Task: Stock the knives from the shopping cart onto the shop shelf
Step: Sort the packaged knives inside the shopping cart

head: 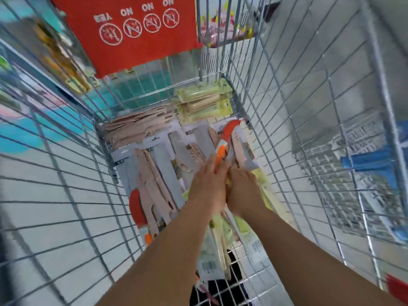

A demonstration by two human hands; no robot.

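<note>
both hands down in the cart among the packed knives

left hand (207,184) grips an orange-handled knife (225,142) with a red blade cover; right hand (242,191) curls on yellow-green packaging beside it, its hold unclear. more carded knives (154,173) cover the shopping cart (66,184) floor, a red flap (136,29) beyond.

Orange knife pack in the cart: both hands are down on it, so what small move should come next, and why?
Probably lift the orange knife pack straight up out of the cart. Both the left hand and the right hand are already at its near end, it lies on top of the other knife packs, and nothing covers it. The frame is blurred, so how firm the grip is cannot be judged.
</note>
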